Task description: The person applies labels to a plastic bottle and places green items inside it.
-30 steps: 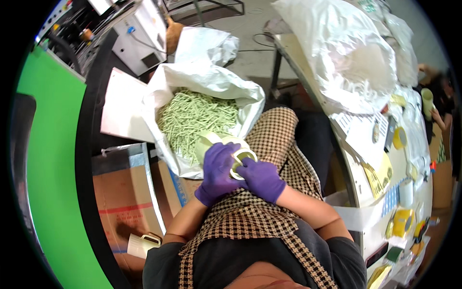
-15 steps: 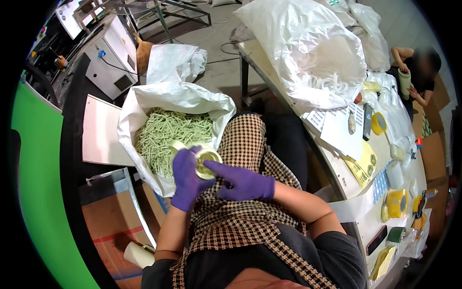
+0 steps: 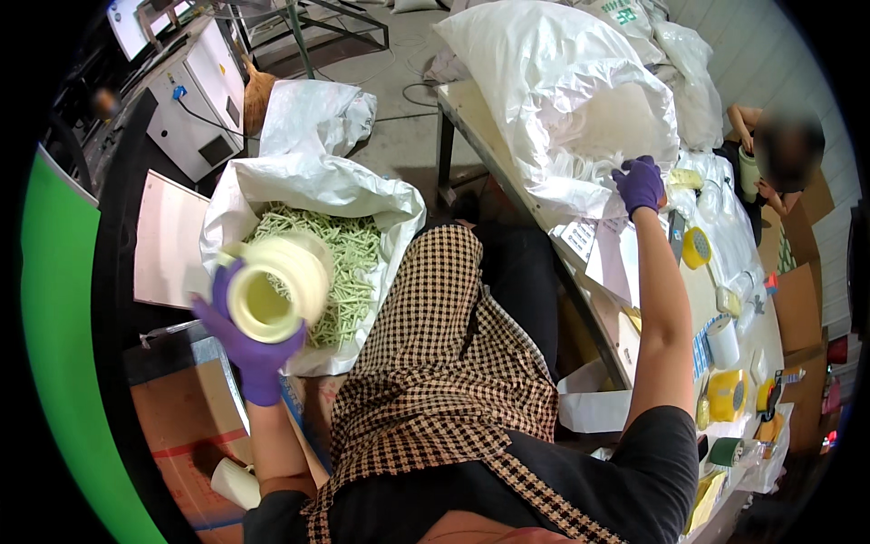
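Note:
My left hand (image 3: 249, 349), in a purple glove, is wrapped round a pale yellow-green plastic pitcher (image 3: 313, 263), its round hollow end tilted up toward me. Motion blurs the pitcher a little. It hangs over a white sack (image 3: 399, 213) full of short pale green plastic pieces (image 3: 349, 308). My right hand (image 3: 640, 186), gloved too, is stretched to the mouth of a large white plastic bag (image 3: 507, 91) on the table. Its fingers are bent at a heap of whitish rings (image 3: 580, 170); what lies between the fingertips is hidden.
On the table (image 3: 494, 127) at my right are papers, yellow tape rolls (image 3: 696, 247), a white roll (image 3: 722, 342) and clear plastic bags (image 3: 720, 218). Lower left, another pale pitcher (image 3: 236, 483) lies on a carton (image 3: 181, 408). A person (image 3: 757, 168) at far right holds a pale cylinder.
My right hand has left the pitcher and reached forward right to the bag of rings. The left hand has moved the pitcher leftward, over the sack.

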### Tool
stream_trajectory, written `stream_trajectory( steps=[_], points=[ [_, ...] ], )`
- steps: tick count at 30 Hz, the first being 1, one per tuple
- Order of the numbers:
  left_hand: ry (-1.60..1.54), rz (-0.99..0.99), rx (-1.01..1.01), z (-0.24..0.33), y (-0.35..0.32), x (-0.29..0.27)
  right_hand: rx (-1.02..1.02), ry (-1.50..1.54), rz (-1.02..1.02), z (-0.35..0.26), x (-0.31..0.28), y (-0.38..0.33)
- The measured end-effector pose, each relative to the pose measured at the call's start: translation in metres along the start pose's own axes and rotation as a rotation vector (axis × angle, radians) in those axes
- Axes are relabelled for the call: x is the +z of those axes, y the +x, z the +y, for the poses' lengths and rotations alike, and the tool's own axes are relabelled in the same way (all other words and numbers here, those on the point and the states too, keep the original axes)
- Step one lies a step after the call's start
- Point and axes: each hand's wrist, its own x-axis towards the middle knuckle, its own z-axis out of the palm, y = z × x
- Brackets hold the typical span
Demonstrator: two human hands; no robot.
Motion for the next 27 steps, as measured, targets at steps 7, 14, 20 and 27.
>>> stream_trajectory(
  steps=[7, 14, 20, 27],
  points=[
    [-0.291, -0.294, -0.326, 0.040, -0.077, 0.026, 0.003, 0.255, 0.229, 0.016, -0.012, -0.007],
    [-0.099, -0.393, -0.235, 0.041, -0.061, 0.025, 0.015, 1.699, -0.707, -0.183, -0.104, -0.209],
    [-0.050, -0.372, -0.019, 0.053, -0.050, 0.026, -0.940, 0.759, -0.429, -0.204, -0.065, -0.312],
    [-0.125, -0.414, -0.036, 0.054, -0.041, 0.024, -0.891, 1.140, -0.315, -0.223, -0.096, -0.285]
  ],
)
